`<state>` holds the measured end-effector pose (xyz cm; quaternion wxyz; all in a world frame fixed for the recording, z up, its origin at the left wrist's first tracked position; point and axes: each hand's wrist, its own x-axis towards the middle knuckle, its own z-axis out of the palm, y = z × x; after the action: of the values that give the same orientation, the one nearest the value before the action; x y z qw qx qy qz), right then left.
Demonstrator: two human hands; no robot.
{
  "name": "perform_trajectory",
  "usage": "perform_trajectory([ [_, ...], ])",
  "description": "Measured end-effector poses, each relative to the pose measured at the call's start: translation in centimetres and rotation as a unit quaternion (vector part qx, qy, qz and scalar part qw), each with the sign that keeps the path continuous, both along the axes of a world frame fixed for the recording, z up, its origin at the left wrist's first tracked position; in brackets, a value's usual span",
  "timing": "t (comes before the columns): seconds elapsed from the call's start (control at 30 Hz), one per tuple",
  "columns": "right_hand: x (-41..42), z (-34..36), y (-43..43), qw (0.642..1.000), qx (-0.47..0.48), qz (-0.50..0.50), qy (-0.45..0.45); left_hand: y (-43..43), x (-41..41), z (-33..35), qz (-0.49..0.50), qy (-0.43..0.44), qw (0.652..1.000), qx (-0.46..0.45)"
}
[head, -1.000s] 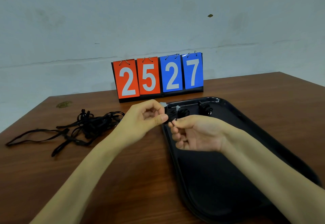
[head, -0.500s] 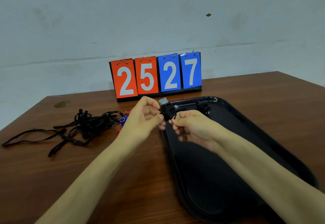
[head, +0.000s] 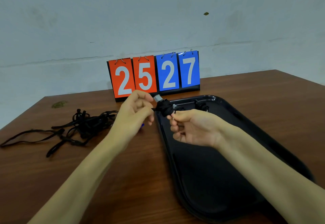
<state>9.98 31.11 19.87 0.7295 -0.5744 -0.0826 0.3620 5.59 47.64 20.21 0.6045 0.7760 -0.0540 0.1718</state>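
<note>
In the centre of the frame the left hand [head: 135, 113] and the right hand [head: 193, 128] come close together. Both pinch a small rolled bundle of black strap with a grey metal clip [head: 165, 108], held above the far left corner of the black plastic tray [head: 219, 179] on the brown wooden bench [head: 105, 179]. A loose tangle of black straps [head: 84, 125] lies at centre left. A red and blue flip scoreboard [head: 154, 76] stands behind.

Wooden table [head: 123, 179], black tray [head: 211, 179], tangled black straps [head: 84, 125], scoreboard [head: 154, 76] showing 25 27
</note>
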Motion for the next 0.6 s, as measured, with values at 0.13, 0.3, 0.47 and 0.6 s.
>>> perform_trajectory([
  [0.13,0.0,-0.2,0.0,1.000,-0.013,-0.003,-0.022,-0.3,0.1,-0.8,0.012,-0.068,0.993,0.096],
  [0.3,-0.2,-0.2,0.0,0.999,-0.030,0.020,-0.031,0.1,0.1,-1.5,0.016,-0.128,0.962,0.239],
  [0.47,-0.1,-0.2,-0.1,0.995,-0.062,0.027,-0.071,0.8,0.3,-1.4,0.028,-0.156,0.954,0.253],
  [0.6,-0.1,0.1,-0.3,0.993,-0.075,0.041,-0.086,1.3,0.6,-1.3,0.024,-0.135,0.966,0.221],
])
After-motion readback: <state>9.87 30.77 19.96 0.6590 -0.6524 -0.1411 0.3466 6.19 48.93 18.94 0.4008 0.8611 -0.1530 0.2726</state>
